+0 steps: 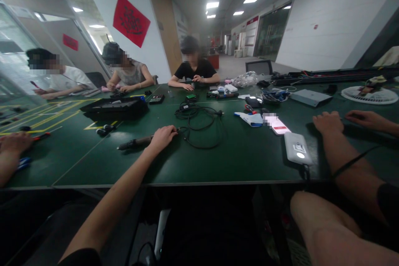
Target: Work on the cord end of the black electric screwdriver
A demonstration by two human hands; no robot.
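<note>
My left hand (163,137) reaches over the table with its fingers curled around the rear end of a corded hand tool (137,143). The tool lies flat, with a brownish-grey barrel and a narrow black nose pointing left; its exact kind I cannot make out. From under my fingertips runs a black power cord (202,148), looped loosely to the right and ending in a plug (220,113). A bent bare limb fills the lower right corner, below the table edge. Whether it is my own right arm I cannot tell, and no right hand of mine shows.
A black tray (114,108) stands beyond my left hand. On the right lie a lit phone (277,124), a white power bank (297,148) and a blue-white cloth (250,119). Neighbours' hands rest at both sides (328,123). Several people sit opposite.
</note>
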